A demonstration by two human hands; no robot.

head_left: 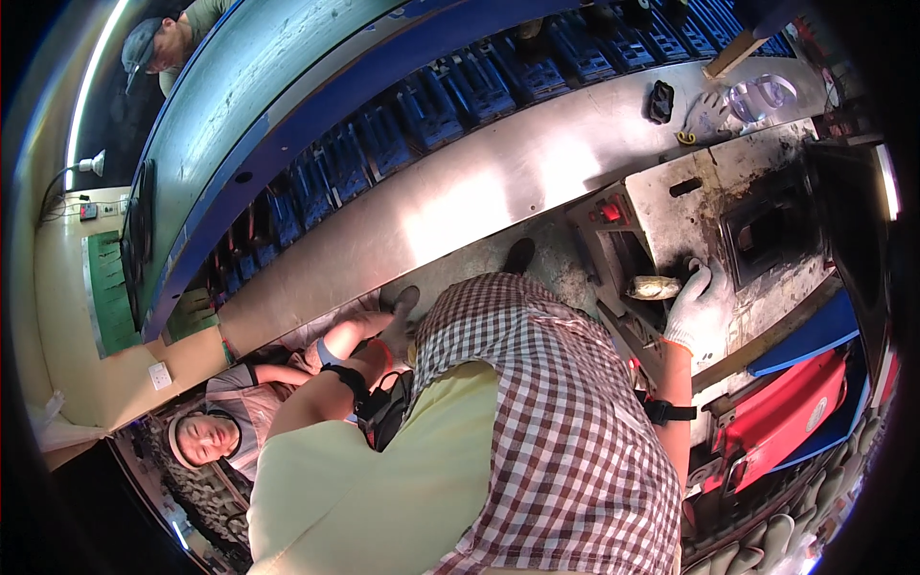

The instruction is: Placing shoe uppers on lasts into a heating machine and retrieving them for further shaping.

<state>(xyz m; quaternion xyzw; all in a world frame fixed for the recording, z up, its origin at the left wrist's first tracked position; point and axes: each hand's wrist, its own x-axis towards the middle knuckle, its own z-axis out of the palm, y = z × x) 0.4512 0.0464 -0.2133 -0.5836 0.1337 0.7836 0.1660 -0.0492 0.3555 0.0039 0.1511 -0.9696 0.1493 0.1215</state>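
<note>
On the right, my right hand (701,309) wears a white knit glove with an orange cuff edge. Its fingers are curled against the end of a small, shiny, pale-gold oblong object (655,287), whose kind I cannot make out. The object is over the dark opening of a stained metal machine (685,206). My left hand (396,337), also gloved, is low at my left side beyond a black arm strap. My body and clothing partly cover it, and its fingers do not show clearly.
A long metal ledge (460,206) runs below blue racks (431,105). On it lie a black item (660,102), a loose glove (707,113) and a clear round container (762,98). A co-worker (216,431) sits close at left; another person (158,43) is behind the racks. Red panel (781,417) at right.
</note>
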